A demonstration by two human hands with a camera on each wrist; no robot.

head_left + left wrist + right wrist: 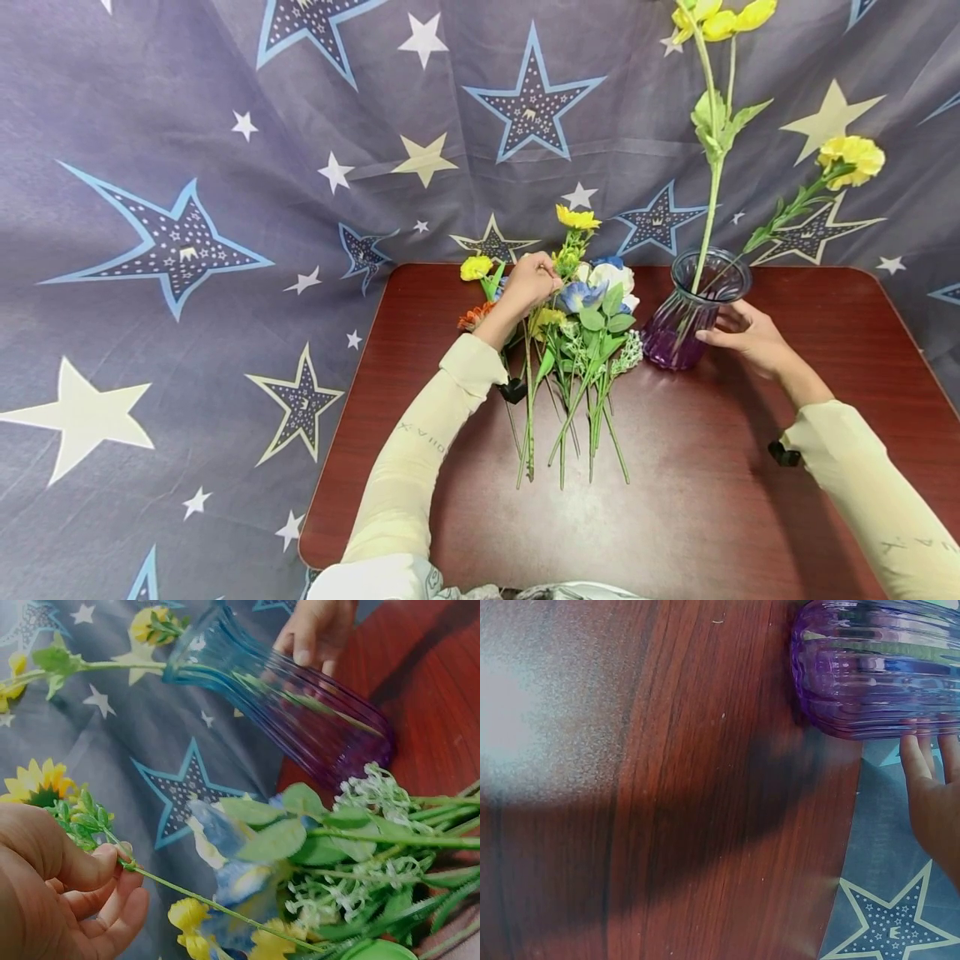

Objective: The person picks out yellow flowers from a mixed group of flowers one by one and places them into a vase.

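Note:
My left hand (531,283) pinches the thin green stem (195,896) of an artificial flower between thumb and fingertips. A yellow sunflower-like bloom (39,782) shows just beyond that hand in the left wrist view. My right hand (757,340) touches the side of a ribbed glass vase (678,329), its extended fingers (915,757) against the glass. Blue-green at its flared rim and purple at its base, the vase stands upright. It contains a tall yellow-flowered stem (712,192) and a yellow carnation-like flower (851,161) leaning right.
Several artificial flowers lie bunched left of the vase, including a blue bloom (581,296), an orange one (475,317) and a small yellow one (476,267). Their stems (592,433) point toward the front of the reddish-brown table (697,483). A star-patterned cloth (420,208) hangs behind.

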